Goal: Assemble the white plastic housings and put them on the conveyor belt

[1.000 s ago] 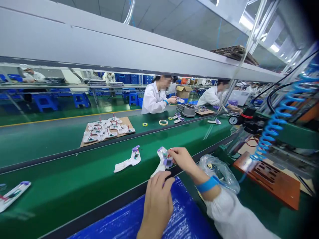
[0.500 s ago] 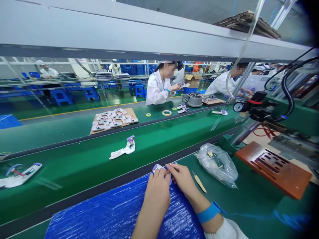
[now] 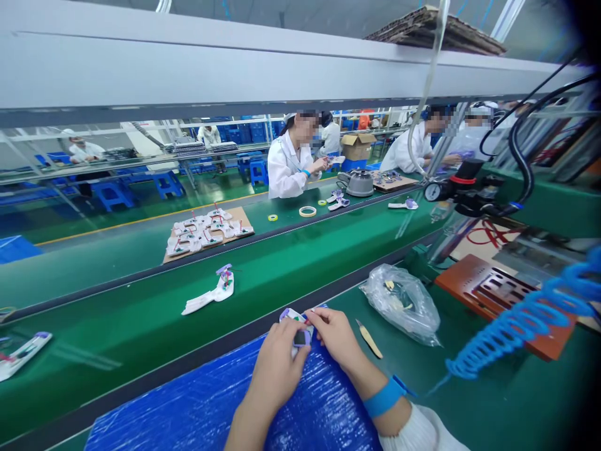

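A small white and purple plastic housing with a dark square piece is over the near edge of the conveyor. My left hand is closed on it from the left, thumb and fingers around the purple end. My right hand, a blue band on its wrist, pinches a small red wire at the housing's right side. The fingers cover much of the part. Beneath both hands lies a blue film-wrapped pad. A pale-handled pointed tool rests right of my right hand.
A similar white part lies on the green conveyor. Beyond is cardboard with several parts. At right are a clear plastic bag, an orange fixture plate and a blue coiled hose. Co-workers sit opposite.
My left hand has shifted and turned, uncovering the dark square piece on the part. The conveyor parts have moved left in view. A blue coiled hose has come into view at right.
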`<state>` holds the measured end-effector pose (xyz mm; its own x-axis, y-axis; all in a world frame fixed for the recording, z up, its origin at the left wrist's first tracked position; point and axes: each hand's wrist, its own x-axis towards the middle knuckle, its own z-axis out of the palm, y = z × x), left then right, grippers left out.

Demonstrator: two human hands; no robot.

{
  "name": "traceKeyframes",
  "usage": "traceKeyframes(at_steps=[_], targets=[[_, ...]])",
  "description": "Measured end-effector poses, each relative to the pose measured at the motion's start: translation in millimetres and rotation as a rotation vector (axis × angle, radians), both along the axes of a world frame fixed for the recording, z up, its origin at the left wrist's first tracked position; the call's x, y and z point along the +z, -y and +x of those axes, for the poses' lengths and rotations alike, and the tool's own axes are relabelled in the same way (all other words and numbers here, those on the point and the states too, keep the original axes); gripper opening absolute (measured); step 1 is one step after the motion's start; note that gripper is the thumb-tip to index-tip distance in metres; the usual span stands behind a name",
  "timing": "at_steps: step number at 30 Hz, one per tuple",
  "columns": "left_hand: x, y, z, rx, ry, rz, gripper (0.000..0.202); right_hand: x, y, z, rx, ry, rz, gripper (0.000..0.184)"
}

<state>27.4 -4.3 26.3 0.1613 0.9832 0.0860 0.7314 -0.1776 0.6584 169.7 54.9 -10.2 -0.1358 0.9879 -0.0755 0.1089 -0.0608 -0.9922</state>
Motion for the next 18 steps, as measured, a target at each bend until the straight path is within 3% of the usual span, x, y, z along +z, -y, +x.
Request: traceKeyframes(at_steps=[3,7,10,14,18], targets=[[-11.2,-8,-9,0.171,0.459,-0.13,0.03,3.2,3,0,0.024,-0.029,0.057,0.032],[-26.5,-18,-17,0.347,0.972,-0.202,0.054,8.1,10,-4,0.156,-0.049,0.29,0.025],[-30.6,-20,-18,0.355,1.135,-0.228,0.055,10.2,15,-7,0.236,-0.016,0.361,0.022],[-26.6,-18,-16,0.376,1.19,-0.25,0.052,11.6,19,-8,0.296,-0.015,0.374,0.016],[-17.5,-14,-20,0.36,1.246,-0.316,0.046,12.4,19,-8,0.345,-0.104,0.185,0.02]])
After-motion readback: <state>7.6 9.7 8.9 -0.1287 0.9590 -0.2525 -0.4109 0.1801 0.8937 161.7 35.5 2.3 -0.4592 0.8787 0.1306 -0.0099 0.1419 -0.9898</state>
